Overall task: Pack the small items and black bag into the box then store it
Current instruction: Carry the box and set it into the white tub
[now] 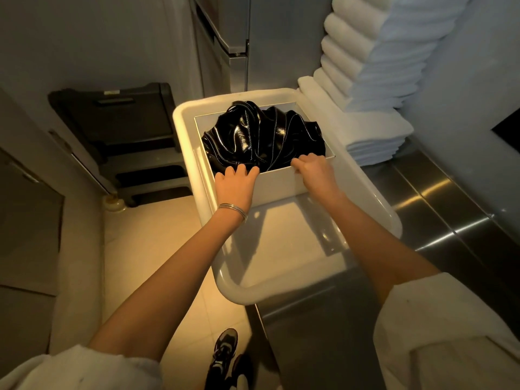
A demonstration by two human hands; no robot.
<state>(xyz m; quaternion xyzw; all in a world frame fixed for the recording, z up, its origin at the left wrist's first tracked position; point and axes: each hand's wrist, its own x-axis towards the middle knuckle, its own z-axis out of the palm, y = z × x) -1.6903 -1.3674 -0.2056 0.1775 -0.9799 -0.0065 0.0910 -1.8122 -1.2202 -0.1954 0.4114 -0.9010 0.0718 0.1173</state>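
The black bag (261,136) fills the box (281,184), hiding its floor and whatever lies beneath. The fingers of my right hand (313,168) curl over the near rim, tips out of sight inside. My left hand (235,183) covers the near corner. The towel stack (365,52) runs off the top edge. My shoes (223,354) and sleeves (439,333) are cut off at the bottom. The label on the dark plastic stand (118,122) is too small to read.

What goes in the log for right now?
black bag: inside box | box: in white tub on steel counter | left hand: holds near rim | right hand: holds near rim
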